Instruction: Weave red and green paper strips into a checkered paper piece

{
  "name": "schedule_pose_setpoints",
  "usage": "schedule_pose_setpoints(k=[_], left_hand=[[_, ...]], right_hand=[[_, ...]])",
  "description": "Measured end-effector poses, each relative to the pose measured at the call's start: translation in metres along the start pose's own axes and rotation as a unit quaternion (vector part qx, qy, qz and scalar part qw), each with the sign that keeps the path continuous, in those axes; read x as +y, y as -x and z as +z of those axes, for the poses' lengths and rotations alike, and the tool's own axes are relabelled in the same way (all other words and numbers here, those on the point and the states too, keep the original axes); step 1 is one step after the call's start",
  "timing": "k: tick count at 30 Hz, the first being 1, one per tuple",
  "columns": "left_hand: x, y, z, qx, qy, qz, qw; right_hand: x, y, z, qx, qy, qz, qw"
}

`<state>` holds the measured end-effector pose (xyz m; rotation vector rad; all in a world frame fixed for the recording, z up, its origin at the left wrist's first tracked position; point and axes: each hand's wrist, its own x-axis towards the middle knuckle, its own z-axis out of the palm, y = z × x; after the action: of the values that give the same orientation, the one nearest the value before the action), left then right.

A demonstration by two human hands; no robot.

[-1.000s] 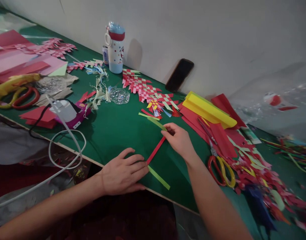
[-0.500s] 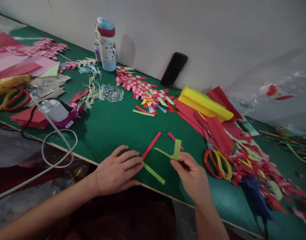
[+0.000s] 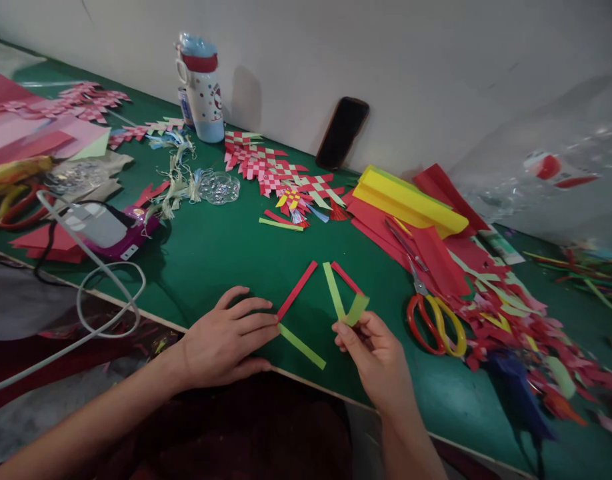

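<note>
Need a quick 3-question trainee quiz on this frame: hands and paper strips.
1. True or false: the left hand is raised clear of the table.
2. What does the right hand pinch? A. a pencil B. a folded green strip C. a coin
3. Which hand is nearer the scissors?

Key
1. False: it lies flat on the table.
2. B
3. The right hand.
</note>
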<state>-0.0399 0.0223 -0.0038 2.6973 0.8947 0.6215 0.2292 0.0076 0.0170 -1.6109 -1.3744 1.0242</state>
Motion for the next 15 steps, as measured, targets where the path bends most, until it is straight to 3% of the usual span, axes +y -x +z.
schedule_pose_setpoints(k=[3,9,15], left_hand=[[0.000,0.000,0.001,0.005,-0.002,-0.001,1.000],[0.003,-0.001,-0.001,0.014,-0.017,-0.007,1.000],[0.003,-0.002,-0.003,0.027,-0.027,-0.012,0.999]], right_hand=[[0.003,0.000,0.000,0.006,0.008,-0.020,1.000],[0.003,0.004,-0.003,0.080,0.105,-0.125,0.983],[-0.001,0.010,0.003,0.076,0.098,-0.080,0.989]])
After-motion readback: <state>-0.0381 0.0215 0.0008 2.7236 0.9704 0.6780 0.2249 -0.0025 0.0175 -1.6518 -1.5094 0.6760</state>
